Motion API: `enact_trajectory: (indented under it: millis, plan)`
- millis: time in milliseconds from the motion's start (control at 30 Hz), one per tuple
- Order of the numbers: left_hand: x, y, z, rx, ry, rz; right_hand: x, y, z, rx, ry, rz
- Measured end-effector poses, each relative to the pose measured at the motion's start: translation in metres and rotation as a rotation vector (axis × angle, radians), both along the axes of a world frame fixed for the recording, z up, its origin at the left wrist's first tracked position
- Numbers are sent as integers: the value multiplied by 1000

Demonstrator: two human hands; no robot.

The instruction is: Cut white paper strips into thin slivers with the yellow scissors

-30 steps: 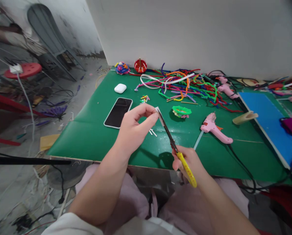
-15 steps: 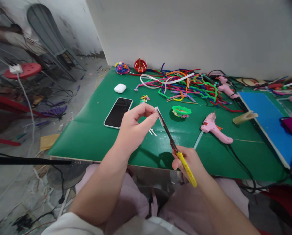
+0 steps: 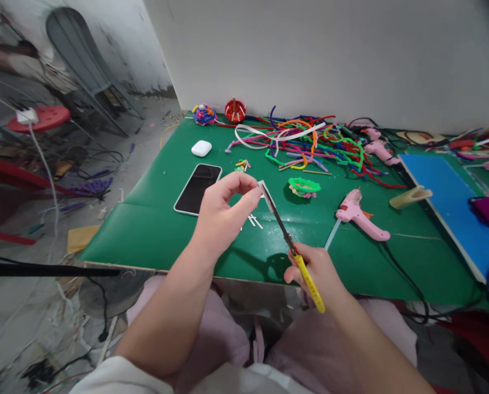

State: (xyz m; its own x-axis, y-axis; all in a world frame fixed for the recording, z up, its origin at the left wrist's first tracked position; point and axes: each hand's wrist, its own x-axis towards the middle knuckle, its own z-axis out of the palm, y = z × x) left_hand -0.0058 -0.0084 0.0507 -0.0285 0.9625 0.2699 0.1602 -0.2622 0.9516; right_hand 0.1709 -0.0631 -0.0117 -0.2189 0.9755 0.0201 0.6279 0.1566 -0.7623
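My left hand (image 3: 223,213) pinches a small white strip (image 3: 266,194) between thumb and fingers, above the green table (image 3: 154,219). My right hand (image 3: 316,268) grips yellow-handled scissors (image 3: 296,254), whose dark blades reach up and meet the strip. Short white cut pieces (image 3: 254,220) lie on the mat just below the strip. Both hands hover over the near middle of the table.
A black phone (image 3: 197,187) and a white earbud case (image 3: 201,148) lie to the left. A pile of coloured pipe cleaners (image 3: 310,142) fills the back. A green woven piece (image 3: 304,187), pink glue guns (image 3: 361,216) and a blue board (image 3: 453,202) lie right.
Both hands have shifted slightly left and down with the strip and scissors. Nothing else has moved.
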Motion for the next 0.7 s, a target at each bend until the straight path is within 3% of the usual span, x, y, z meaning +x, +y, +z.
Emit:
enact_trajectory:
  millis: [700]
  plan:
    - [-3, 1, -1, -11, -23, -25, 4, -3, -9, -87, -10, 99]
